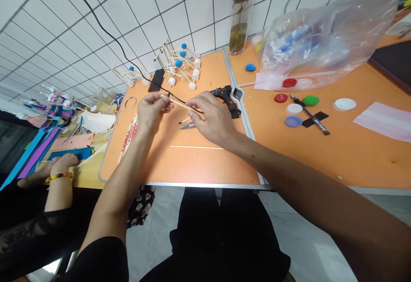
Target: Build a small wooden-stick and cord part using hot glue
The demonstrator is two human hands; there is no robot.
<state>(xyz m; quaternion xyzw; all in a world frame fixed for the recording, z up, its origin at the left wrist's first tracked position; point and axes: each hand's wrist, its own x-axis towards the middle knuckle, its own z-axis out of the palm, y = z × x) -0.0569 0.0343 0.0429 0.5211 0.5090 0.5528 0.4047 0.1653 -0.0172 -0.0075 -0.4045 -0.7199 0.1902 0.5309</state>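
Between my two hands a thin wooden stick (180,102) is held above the orange table. My left hand (152,110) pinches its left end, and my right hand (210,115) has its fingers closed on the right end. Below them lie scissors (187,125) with blue handles, partly hidden by my right hand. Another thin stick (196,147) rests on the table nearer to me. Just beyond my right hand is a black glue gun (227,100). Behind stand stick frames with white wheels (192,86) and blue balls (178,63).
A black phone (156,81) lies near the wall, with a black cord (105,31) running past it. At right are a marker (310,115), coloured lids (293,121), a clear plastic bag (321,42) and a glass bottle (238,34). Another person's hands (62,164) rest at the left table.
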